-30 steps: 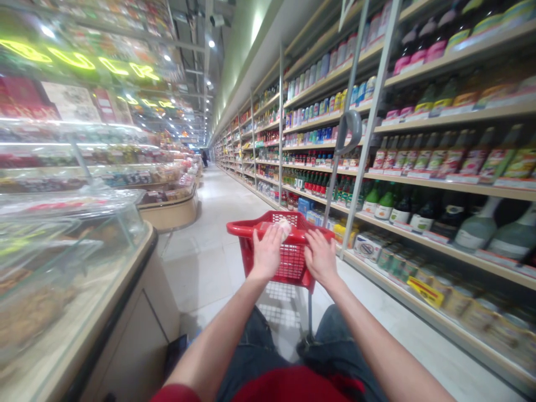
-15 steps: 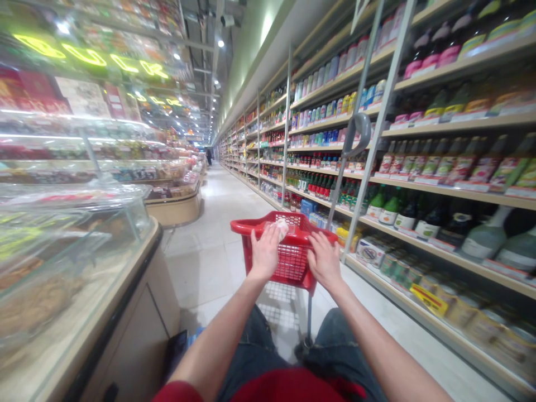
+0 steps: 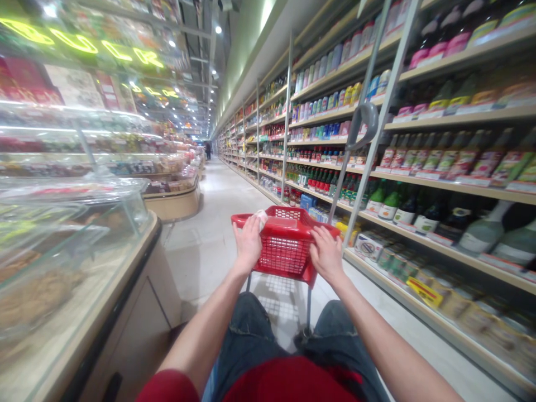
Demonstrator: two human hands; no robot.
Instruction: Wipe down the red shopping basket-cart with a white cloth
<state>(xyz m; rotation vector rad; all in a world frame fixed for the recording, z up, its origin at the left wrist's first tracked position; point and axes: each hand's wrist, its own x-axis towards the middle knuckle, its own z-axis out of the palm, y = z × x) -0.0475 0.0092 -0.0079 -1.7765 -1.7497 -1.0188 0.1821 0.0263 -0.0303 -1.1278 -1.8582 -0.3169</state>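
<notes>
In front of me is a red shopping cart (image 3: 285,254) with a mesh basket and a smooth red handle (image 3: 282,230). At the handle's left end, my left hand (image 3: 248,244) presses a crumpled white tissue (image 3: 262,219) against the red plastic, its fingers closed over it. My right hand (image 3: 325,251) is curled over the handle's right end, thumb side toward the basket. The fingertips of both hands are partly hidden behind the bar.
On the right, a long shelf unit (image 3: 452,188) holds bottles and cans, with a leaning metal ladder rail (image 3: 341,181) before it. A glass display case (image 3: 138,215) stands close on the left. The pale floor aisle (image 3: 224,206) runs ahead; a distant person (image 3: 208,151) stands there.
My left hand has slid left along the handle, carrying the tissue from near the middle to the left end. My right hand keeps its place on the right end.
</notes>
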